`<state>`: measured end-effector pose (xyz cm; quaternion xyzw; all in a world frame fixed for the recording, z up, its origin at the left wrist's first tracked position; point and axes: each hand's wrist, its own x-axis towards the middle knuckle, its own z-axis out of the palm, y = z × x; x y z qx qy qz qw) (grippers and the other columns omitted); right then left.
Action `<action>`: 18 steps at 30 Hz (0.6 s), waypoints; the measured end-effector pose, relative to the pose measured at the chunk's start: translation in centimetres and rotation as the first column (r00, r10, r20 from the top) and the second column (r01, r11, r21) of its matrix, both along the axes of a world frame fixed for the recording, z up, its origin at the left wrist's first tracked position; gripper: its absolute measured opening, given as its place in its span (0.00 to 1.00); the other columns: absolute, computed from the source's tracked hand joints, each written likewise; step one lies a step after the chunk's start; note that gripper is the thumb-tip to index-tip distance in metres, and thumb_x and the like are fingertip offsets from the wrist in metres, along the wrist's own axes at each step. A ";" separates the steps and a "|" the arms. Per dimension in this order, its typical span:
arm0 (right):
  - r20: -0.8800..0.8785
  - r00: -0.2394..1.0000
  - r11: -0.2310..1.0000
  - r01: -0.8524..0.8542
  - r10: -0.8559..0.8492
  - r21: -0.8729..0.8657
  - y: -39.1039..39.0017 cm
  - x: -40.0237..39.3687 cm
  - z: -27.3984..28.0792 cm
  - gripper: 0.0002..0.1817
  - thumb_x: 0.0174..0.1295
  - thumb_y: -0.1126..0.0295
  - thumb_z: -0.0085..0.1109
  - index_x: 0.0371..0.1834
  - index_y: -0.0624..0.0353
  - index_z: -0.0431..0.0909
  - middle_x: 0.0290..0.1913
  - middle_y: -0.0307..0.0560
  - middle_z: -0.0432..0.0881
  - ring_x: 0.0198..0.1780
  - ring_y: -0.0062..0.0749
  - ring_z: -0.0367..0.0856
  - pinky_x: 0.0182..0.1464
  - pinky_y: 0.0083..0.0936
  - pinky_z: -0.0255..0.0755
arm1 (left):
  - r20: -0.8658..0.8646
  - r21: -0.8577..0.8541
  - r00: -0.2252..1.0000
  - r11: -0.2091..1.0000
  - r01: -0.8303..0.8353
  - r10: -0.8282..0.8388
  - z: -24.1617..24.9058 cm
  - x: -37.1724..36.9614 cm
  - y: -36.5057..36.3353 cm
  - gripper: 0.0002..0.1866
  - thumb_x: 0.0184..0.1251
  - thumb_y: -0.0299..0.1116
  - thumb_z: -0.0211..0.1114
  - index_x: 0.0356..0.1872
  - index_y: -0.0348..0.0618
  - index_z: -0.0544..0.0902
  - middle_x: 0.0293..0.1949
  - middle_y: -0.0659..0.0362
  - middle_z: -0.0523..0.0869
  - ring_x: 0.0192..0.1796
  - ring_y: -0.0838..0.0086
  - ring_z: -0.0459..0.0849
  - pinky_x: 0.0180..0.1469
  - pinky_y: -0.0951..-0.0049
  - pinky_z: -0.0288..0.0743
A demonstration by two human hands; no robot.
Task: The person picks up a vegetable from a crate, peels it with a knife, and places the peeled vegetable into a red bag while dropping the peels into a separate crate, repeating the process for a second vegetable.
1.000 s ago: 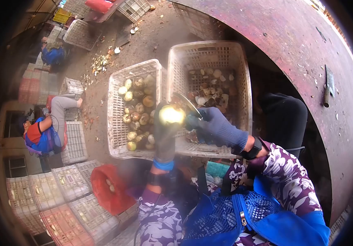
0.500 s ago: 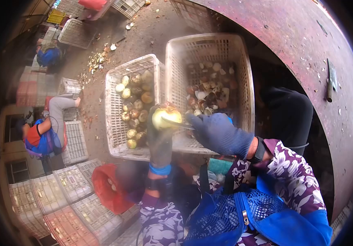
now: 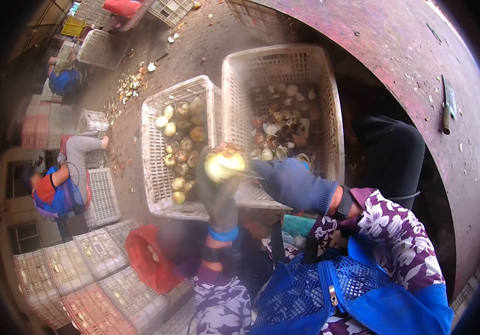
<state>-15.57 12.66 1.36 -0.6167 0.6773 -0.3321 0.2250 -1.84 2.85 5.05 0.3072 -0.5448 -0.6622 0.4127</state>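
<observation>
A partly peeled onion [image 3: 223, 165], pale with brown skin at its top, is gripped by my left hand [image 3: 217, 198], which wears a dark glove. My right hand [image 3: 296, 181], in a blue-grey knitted glove, is closed around a small knife [image 3: 249, 174]. Its blade lies against the onion's right side, and the handle is hidden in my fingers. Below the hands stand two pale plastic crates. The smaller left crate [image 3: 148, 162] holds several onions [image 3: 182, 141]. In the larger right crate [image 3: 337, 111] lie skins and cut onion pieces [image 3: 279, 131].
On the tabletop [image 3: 418, 72] at right lies a cleaver [image 3: 448, 103]. A red bucket [image 3: 142, 254] stands at lower left beside stacked crates [image 3: 95, 251]. Two other people sit at left, one in orange and blue [image 3: 56, 192]. Onion scraps [image 3: 131, 86] litter the floor.
Both hands have shifted slightly left with the onion and knife. The blade's tip, seen across the onion's front before, is now less distinct. Both hands keep their hold.
</observation>
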 end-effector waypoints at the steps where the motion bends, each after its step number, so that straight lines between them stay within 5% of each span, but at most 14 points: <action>1: -0.005 1.000 1.000 0.011 -0.011 0.019 0.2 0.1 0.3 0.18 0.59 0.70 0.57 0.53 0.57 0.71 0.30 0.54 0.82 0.29 0.53 0.82 0.29 0.45 0.74 | 0.057 -0.052 0.998 0.999 0.000 0.003 -0.4 0.2 -0.2 0.37 0.52 0.22 0.69 0.67 0.34 0.66 0.55 0.55 0.78 0.57 0.68 0.78 0.61 0.69 0.73; 3: -0.031 0.998 0.998 0.055 -0.054 0.011 0.3 0.6 0.1 0.17 0.59 0.70 0.57 0.52 0.57 0.71 0.29 0.54 0.82 0.29 0.53 0.82 0.29 0.45 0.74 | 0.170 -0.153 0.985 0.988 0.006 0.020 -1.4 0.5 -0.5 0.34 0.55 0.25 0.67 0.66 0.38 0.68 0.60 0.56 0.74 0.62 0.68 0.74 0.68 0.65 0.67; 7: 0.031 0.999 1.000 0.015 -0.016 0.027 -0.1 0.1 0.8 0.09 0.59 0.74 0.51 0.40 0.64 0.67 0.28 0.59 0.80 0.31 0.56 0.82 0.32 0.48 0.74 | 0.202 -0.156 0.979 0.987 0.031 0.002 -1.2 -0.1 -0.1 0.39 0.50 0.24 0.72 0.67 0.39 0.67 0.60 0.56 0.74 0.62 0.67 0.75 0.65 0.66 0.71; 10: 0.033 0.999 0.998 -0.006 0.004 0.066 -0.2 -0.5 1.3 0.09 0.59 0.74 0.52 0.40 0.65 0.68 0.30 0.59 0.81 0.32 0.56 0.82 0.33 0.49 0.74 | 0.159 -0.132 0.986 0.989 0.068 -0.047 -2.2 -0.3 0.3 0.42 0.46 0.23 0.75 0.67 0.40 0.66 0.61 0.55 0.74 0.62 0.66 0.75 0.64 0.66 0.73; 13: 0.080 0.997 0.997 0.026 -0.020 -0.070 -0.2 -0.2 0.0 0.16 0.58 0.73 0.56 0.51 0.57 0.72 0.30 0.55 0.82 0.29 0.52 0.83 0.30 0.44 0.75 | 0.150 -0.103 0.988 0.994 0.046 -0.030 -2.4 -0.2 0.5 0.44 0.45 0.23 0.77 0.68 0.40 0.66 0.61 0.55 0.74 0.62 0.66 0.75 0.64 0.65 0.74; 18: 0.124 0.992 1.000 0.006 -0.009 0.028 0.3 -0.2 0.6 0.09 0.59 0.73 0.52 0.40 0.65 0.70 0.30 0.59 0.81 0.33 0.58 0.82 0.36 0.50 0.74 | 0.139 -0.191 0.989 0.979 0.075 -0.049 -3.3 0.1 0.3 0.45 0.45 0.23 0.77 0.69 0.39 0.65 0.62 0.55 0.74 0.63 0.65 0.74 0.65 0.64 0.73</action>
